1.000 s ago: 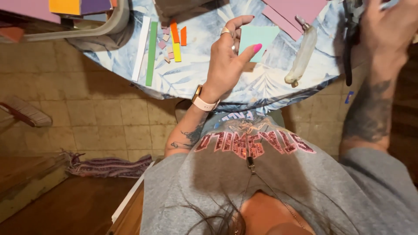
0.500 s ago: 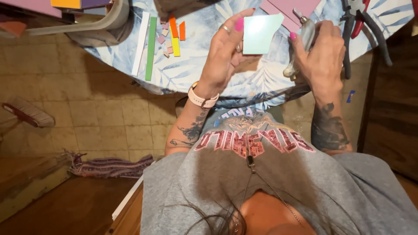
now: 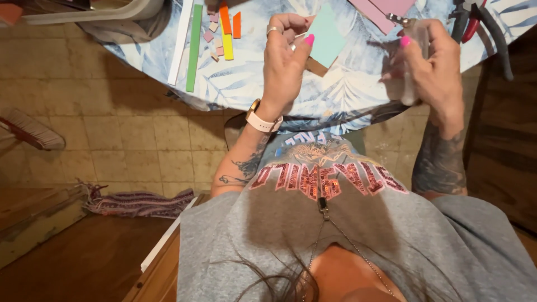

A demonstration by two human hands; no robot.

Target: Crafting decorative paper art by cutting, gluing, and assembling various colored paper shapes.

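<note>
My left hand (image 3: 284, 59), with a pale wristband and a ring, pinches a light teal paper square (image 3: 329, 38) above the table. A brown bit of card shows under the square's lower edge. To the right, my right hand (image 3: 439, 70) grips a translucent glue bottle (image 3: 413, 84) with a metal tip, held upright beside the paper. About a hand's width separates the two hands, and the bottle's tip stays clear of the square.
The table (image 3: 240, 84) has a blue leaf-print cloth. On it lie a white strip (image 3: 180, 42), a green strip (image 3: 194, 47), orange and yellow pieces (image 3: 226, 33), pink sheets (image 3: 380, 11) and pliers (image 3: 484, 25). A broom (image 3: 33, 131) and a striped cloth (image 3: 140, 201) lie on the floor.
My right hand came down from the pliers, picked the glue bottle up off the table and raised it. My left hand kept the teal square and tilted it.
</note>
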